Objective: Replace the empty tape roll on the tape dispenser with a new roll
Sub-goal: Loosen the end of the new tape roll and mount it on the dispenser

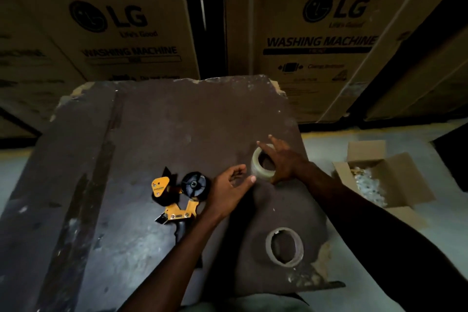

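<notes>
A full roll of clear tape point(258, 171) sits on the dark worn table point(157, 129), right of centre. My right hand point(282, 162) grips its right side, fingers reaching across the top rim and thumb against the near wall. My left hand point(228, 191) hovers just left of the roll, fingers loosely curled and holding nothing, its thumb tip close to the roll's lower edge. The yellow and black tape dispenser point(177, 194) lies flat to the left of that hand, its black hub bare. An empty cardboard tape core point(285, 247) lies flat near the table's front right.
Two large washing machine cartons point(326, 33) stand behind the table. An open cardboard box point(379, 177) with white packing bits sits on the floor to the right. The table's right edge is chipped near the empty core.
</notes>
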